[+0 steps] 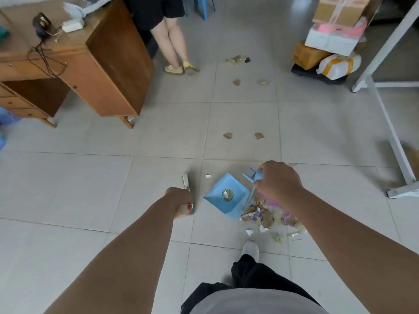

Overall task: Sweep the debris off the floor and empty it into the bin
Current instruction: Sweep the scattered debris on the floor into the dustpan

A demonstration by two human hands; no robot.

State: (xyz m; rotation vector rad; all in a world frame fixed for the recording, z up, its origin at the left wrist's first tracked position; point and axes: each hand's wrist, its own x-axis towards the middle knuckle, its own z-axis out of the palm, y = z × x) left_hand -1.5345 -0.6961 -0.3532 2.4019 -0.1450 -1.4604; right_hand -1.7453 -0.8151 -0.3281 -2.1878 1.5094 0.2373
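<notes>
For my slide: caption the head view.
Right hand holds blue plastic dustpan beside debris pile; left hand grips small white brush.

a light grey top [254, 301] fills the bottom edge. just above the top, loose black trousers [256, 275] cover one leg, ending in a pale grey shoe [250, 248]. beside the top, both arms are bare up to the left hand [179, 200] and right hand [278, 184].

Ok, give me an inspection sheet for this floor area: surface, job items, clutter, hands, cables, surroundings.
Surface: pale tiled floor, scraps scattered on it.
Job's things: blue plastic dustpan beside heaped debris pile; white hand brush; no bin seen.
Clutter: brown loose scraps farther ahead.
Grippers: left hand grips the brush; right hand grips the dustpan's handle.
Cables: black cable on wooden desk.
Surroundings: standing person, stacked cardboard boxes, white metal frame.
</notes>
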